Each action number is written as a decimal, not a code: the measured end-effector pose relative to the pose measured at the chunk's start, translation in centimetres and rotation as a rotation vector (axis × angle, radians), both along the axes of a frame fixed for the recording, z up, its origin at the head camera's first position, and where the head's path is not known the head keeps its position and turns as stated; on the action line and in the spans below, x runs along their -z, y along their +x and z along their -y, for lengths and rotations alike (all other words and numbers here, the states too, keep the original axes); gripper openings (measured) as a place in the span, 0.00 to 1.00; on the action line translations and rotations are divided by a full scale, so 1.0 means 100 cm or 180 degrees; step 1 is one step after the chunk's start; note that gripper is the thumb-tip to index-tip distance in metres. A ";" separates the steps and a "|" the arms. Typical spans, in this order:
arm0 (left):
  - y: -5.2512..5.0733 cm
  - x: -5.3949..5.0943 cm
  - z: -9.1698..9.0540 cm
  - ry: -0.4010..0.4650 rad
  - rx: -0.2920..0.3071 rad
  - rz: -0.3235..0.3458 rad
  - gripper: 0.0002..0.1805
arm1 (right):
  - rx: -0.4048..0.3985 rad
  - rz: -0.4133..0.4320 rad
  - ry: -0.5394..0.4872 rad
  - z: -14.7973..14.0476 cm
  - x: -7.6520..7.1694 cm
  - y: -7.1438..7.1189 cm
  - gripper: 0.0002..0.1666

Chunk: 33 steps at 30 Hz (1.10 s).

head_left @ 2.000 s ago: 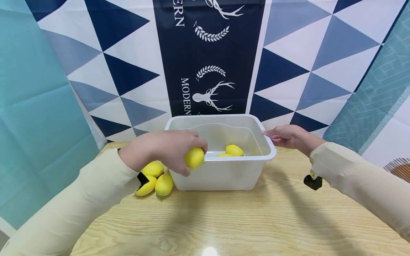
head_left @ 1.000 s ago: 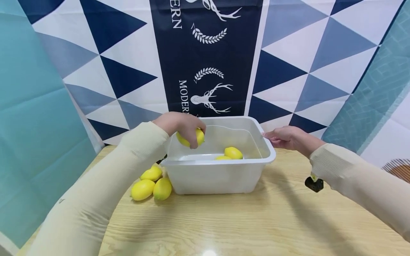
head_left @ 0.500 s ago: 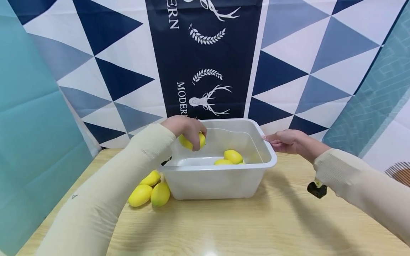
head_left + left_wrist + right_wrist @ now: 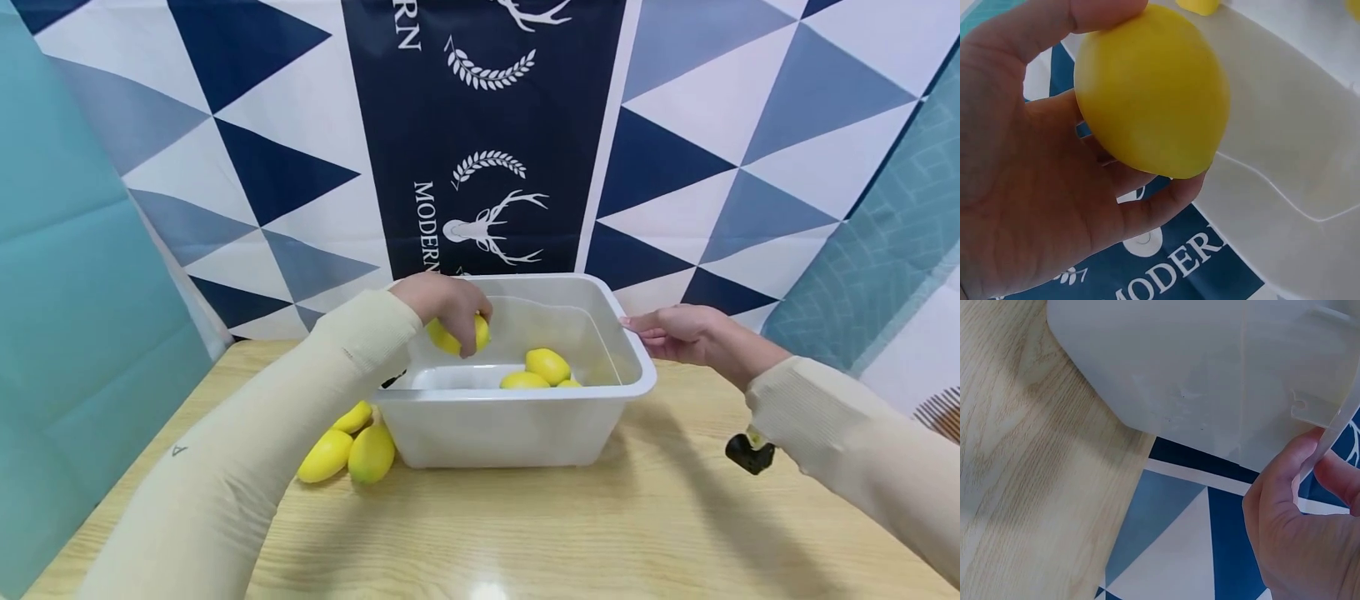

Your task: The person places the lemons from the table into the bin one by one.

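A yellow lemon (image 4: pixel 1154 94) is gripped between the thumb and curled fingers of my left hand (image 4: pixel 450 307). In the head view that hand hangs over the left part of a white plastic tub (image 4: pixel 495 429), with the lemon below the tub's far rim. Inside the tub, toward its right, lie several lemons (image 4: pixel 547 366), partly hidden by the near wall. My right hand (image 4: pixel 686 333) pinches the tub's right rim, thumb on one side and fingers on the other, as the right wrist view shows (image 4: pixel 1310 531).
Outside the tub's left end, several lemons (image 4: pixel 371 454) lie close together on the wooden table (image 4: pixel 450 533), partly covered by the left sleeve. A patterned cloth (image 4: pixel 480 125) hangs right behind the tub. A brown comb-like shape (image 4: pixel 941 412) shows at the right edge.
Two seconds ago the left hand held the lemon at the tub's near left side; it rose over the rim and then shifted slightly right. The right hand has kept its hold.
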<state>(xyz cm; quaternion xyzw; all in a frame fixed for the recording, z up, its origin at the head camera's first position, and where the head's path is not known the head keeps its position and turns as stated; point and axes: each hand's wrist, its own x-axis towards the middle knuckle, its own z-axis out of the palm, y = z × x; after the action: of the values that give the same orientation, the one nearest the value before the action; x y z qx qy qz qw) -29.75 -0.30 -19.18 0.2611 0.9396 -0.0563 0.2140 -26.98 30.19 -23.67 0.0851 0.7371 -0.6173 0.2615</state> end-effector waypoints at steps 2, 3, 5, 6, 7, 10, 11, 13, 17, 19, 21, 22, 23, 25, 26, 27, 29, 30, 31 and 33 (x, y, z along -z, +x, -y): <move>0.000 0.000 0.001 0.0011 0.0010 -0.0036 0.26 | 0.0006 0.0002 -0.0032 0.003 -0.002 0.000 0.12; 0.001 -0.001 0.002 0.0027 0.0016 -0.0050 0.27 | 0.0006 0.0007 -0.0044 0.004 -0.003 0.000 0.12; 0.001 -0.001 0.004 0.0064 0.0002 -0.0056 0.27 | 0.0000 0.0026 -0.0065 0.006 -0.005 -0.001 0.12; 0.002 -0.001 0.004 0.0079 0.0007 -0.0062 0.26 | -0.0012 0.0025 -0.0060 0.007 -0.006 -0.001 0.12; 0.002 -0.002 0.005 0.0092 0.0026 -0.0078 0.26 | -0.0018 0.0020 -0.0053 0.008 -0.006 -0.001 0.12; 0.001 -0.004 0.007 0.0062 0.0151 -0.0190 0.23 | -0.0025 -0.0009 -0.0042 0.010 -0.009 -0.001 0.12; 0.001 -0.005 0.007 0.0051 0.0202 -0.0237 0.21 | -0.0020 -0.0022 -0.0040 0.010 -0.009 -0.001 0.12; 0.002 -0.006 0.008 0.0031 0.0291 -0.0339 0.19 | -0.0003 -0.0031 -0.0063 0.011 -0.010 -0.001 0.13; 0.008 -0.010 0.010 0.0083 0.0325 -0.0383 0.18 | 0.0046 -0.0009 -0.0106 0.012 -0.010 0.000 0.13; 0.013 -0.012 0.012 0.0145 0.0346 -0.0391 0.19 | 0.0073 0.0000 -0.0093 0.011 -0.010 0.001 0.13; 0.019 -0.014 0.014 0.0213 0.0374 -0.0407 0.19 | 0.0091 0.0010 -0.0069 0.010 -0.009 0.001 0.12; 0.022 -0.015 0.016 0.0240 0.0390 -0.0424 0.19 | 0.0099 0.0015 -0.0054 0.010 -0.008 0.001 0.12; 0.026 -0.017 0.017 0.0260 0.0415 -0.0447 0.19 | 0.0108 0.0019 -0.0049 0.009 -0.007 0.001 0.12; 0.034 -0.019 0.021 0.0298 0.0436 -0.0472 0.19 | 0.0108 0.0017 -0.0032 0.006 -0.006 0.001 0.09; 0.038 -0.020 0.023 0.0305 0.0458 -0.0489 0.19 | 0.0094 0.0036 -0.0045 0.004 -0.005 0.000 0.09; 0.041 -0.020 0.025 0.0318 0.0491 -0.0519 0.18 | 0.0094 0.0033 -0.0047 0.003 -0.005 0.000 0.08; 0.049 -0.018 0.031 0.0362 0.0584 -0.0615 0.18 | 0.0092 0.0041 -0.0069 0.001 -0.004 0.000 0.06; 0.053 -0.016 0.034 0.0401 0.0624 -0.0674 0.18 | 0.0088 0.0049 -0.0078 0.000 -0.003 0.000 0.06; 0.057 -0.014 0.037 0.0447 0.0684 -0.0761 0.17 | 0.0083 0.0057 -0.0084 0.000 -0.004 0.000 0.06; 0.066 -0.009 0.045 0.0581 0.0798 -0.0957 0.17 | 0.0094 0.0074 -0.0073 0.000 -0.004 0.002 0.09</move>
<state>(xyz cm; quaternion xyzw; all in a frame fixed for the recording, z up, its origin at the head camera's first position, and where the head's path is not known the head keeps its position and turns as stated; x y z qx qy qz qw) -23.12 -4.77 -18.28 0.3829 0.9223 -0.0356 0.0382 -26.76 30.21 -23.30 0.1001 0.7256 -0.6284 0.2618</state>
